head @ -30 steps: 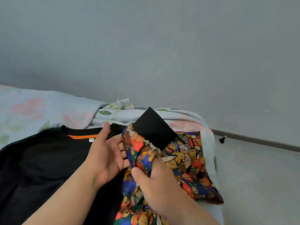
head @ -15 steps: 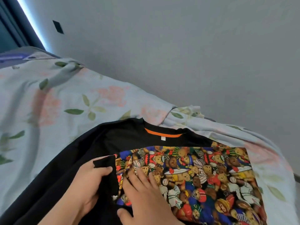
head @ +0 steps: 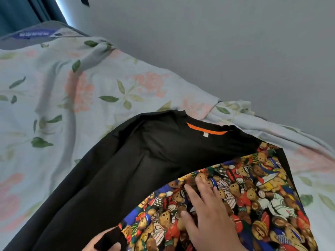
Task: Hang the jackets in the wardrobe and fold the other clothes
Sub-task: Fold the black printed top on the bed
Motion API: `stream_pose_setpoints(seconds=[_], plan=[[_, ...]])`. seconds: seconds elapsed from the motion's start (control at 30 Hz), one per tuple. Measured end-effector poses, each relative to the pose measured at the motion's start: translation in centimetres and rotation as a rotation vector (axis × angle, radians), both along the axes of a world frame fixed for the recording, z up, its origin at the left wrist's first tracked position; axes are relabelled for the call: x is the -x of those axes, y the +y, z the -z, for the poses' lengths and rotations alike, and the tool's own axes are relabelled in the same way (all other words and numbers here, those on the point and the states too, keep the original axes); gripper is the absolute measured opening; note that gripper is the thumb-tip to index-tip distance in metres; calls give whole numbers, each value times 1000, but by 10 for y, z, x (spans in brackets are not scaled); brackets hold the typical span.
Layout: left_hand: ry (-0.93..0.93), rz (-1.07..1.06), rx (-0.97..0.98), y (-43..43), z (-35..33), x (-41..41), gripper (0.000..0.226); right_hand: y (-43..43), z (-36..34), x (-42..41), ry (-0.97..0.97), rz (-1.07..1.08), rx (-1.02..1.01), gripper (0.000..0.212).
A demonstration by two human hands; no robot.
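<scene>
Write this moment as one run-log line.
left hand: pinches black cuff | right hand: flat on bear-print fabric | alongside: black shirt

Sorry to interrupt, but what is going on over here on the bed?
A person is folding clothes on a floral bedspread. Their right hand presses flat on teddy-bear print fabric laid across a black top with an orange neck lining, while the left hand holds the black cuff at the fabric's near end. The fold is not yet finished.

grey wall point(head: 226, 42), floral bedsheet point(head: 72, 91), dark curtain point(head: 20, 9)
</scene>
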State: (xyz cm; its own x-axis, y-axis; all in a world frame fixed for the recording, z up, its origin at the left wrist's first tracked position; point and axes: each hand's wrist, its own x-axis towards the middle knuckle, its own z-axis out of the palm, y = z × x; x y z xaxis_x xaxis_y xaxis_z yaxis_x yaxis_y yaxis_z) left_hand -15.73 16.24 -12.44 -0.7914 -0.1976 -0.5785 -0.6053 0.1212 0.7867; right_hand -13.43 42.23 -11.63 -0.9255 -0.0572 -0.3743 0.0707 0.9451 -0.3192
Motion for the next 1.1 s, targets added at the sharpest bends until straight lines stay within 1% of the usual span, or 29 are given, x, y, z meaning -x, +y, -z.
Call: stream_pose_setpoints(seconds=[0.03,0.07,0.13,0.17,0.2,0.23,0.27,0.3,0.33,0.37,0.4,0.43,0.47,0.5,0.53,0.57,0.6,0.63,0.7,0.77,0.8,0.83,0.87,0.93,0.97,1.03,1.07,1.1], plan=[[12,47,56,-1,-1,-10,108,0,4,-5,2,14,12,65],[19,111,89,0,-6,-17,100,-1,7,-9,10,58,44,63],[-93,231,124,-1,-19,-30,49,1,6,-17,21,148,141,60],[-151,264,214,-2,-22,-28,34,2,4,-20,43,173,174,57],[-150,322,366,-1,-27,-26,28,4,2,-25,71,199,198,54],[-95,405,548,2,-32,-17,34,6,-1,-30,112,242,227,49],[7,490,724,13,-36,-6,43,9,-4,-37,170,312,251,42],[142,560,819,29,-45,4,51,11,-8,-47,232,410,264,32],[273,635,813,48,-50,17,53,13,-12,-58,300,542,264,21],[354,714,739,69,-51,29,52,16,-15,-70,333,720,266,15],[359,796,661,92,-49,41,50,19,-17,-81,298,951,295,16],[319,893,625,115,-45,54,46,19,-19,-90,211,1201,350,14],[255,1000,626,137,-42,65,41,17,-20,-98,88,1422,456,11],[179,1085,634,154,-39,73,35,13,-19,-101,-61,1581,629,18],[109,1144,642,168,-35,80,30,8,-17,-101,-196,1684,858,26],[53,1178,655,176,-32,83,29,2,-17,-99,-296,1736,1072,31],[23,1201,681,180,-28,85,30,-3,-15,-95,-339,1745,1224,31],[2,1221,716,181,-25,86,31,-7,-10,-91,-330,1744,1305,28],[-47,1239,760,177,-22,84,30,-13,-3,-86,-255,1772,1341,18],[-85,1240,766,170,-25,78,24,-11,-4,-86,-191,1770,1393,7],[-124,1234,736,165,-26,74,21,-6,-4,-90,-162,1775,1435,6],[-200,1208,660,159,-28,61,19,0,-6,-103,-143,1795,1473,7],[-277,1168,539,151,-27,53,17,8,-5,-110,-116,1790,1514,11],[-474,1045,202,139,-27,16,17,29,-5,-140,-136,1748,1565,23],[-557,931,35,138,-27,-6,19,39,-9,-155,-186,1706,1581,30],[-669,619,-228,140,-27,-52,24,46,-16,-183,-321,1596,1605,39],[-695,491,-322,142,-26,-74,25,47,-20,-196,-379,1509,1619,40],[-701,413,-390,145,-26,-95,25,48,-24,-207,-417,1431,1620,37]])
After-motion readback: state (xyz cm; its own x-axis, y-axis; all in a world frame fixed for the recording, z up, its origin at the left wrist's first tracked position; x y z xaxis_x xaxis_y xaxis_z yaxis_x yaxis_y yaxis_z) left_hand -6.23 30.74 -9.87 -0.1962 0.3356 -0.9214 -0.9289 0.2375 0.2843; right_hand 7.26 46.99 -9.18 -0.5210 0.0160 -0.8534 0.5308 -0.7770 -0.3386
